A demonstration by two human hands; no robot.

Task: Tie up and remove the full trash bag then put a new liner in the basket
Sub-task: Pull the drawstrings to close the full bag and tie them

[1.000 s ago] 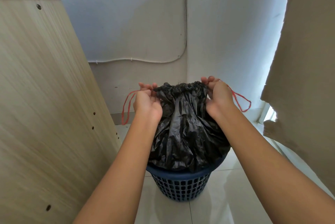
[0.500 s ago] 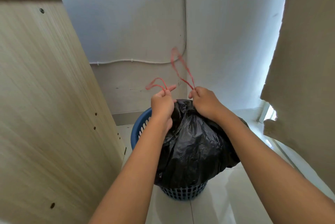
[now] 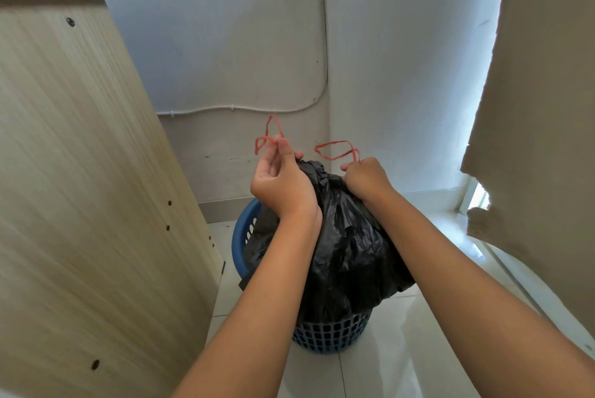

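Pinching a red drawstring loop (image 3: 269,137) between thumb and fingers, the left hand (image 3: 280,183) sits at the gathered neck of the black bag (image 3: 347,246). The right hand (image 3: 367,179) pinches the other loop (image 3: 338,150) beside it. The bag bulges out of the blue basket (image 3: 328,335) on the floor, next to a wooden cabinet (image 3: 80,172).

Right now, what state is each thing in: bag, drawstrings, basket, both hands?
Black trash bag: mouth cinched shut, still sitting in the basket, bulging over the rim.
Left red drawstring loop: pinched, pulled up, no knot visible.
Right red drawstring loop: gripped, no knot visible.
Blue basket: upright on the floor, still holding the bag.
Left hand: pinches its loop.
Right hand: grips its loop.
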